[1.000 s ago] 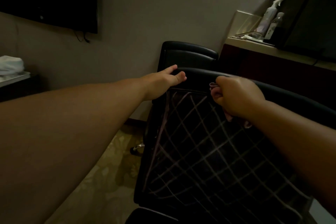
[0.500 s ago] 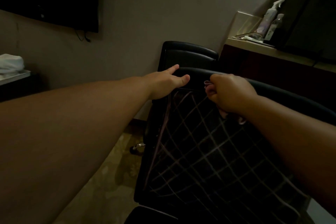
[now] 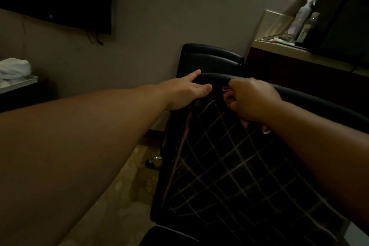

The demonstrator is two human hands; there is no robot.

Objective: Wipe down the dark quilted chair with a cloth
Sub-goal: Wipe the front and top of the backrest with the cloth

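Left hand (image 3: 185, 91), fingers straight and apart, rests on the top rim of the chair (image 3: 235, 170). Right hand (image 3: 252, 100), just beside it, is clenched round the cloth (image 3: 227, 94), pressed below the rim. Cloth looks soft and light; bunched grip suits. Chair back stiff, long axis running from rim toward viewer.

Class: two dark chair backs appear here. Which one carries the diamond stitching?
The nearer dark quilted chair, which the left hand rests on, its back crossed by pale stitched lines. The plain black chair behind it, by the wall, is smooth.
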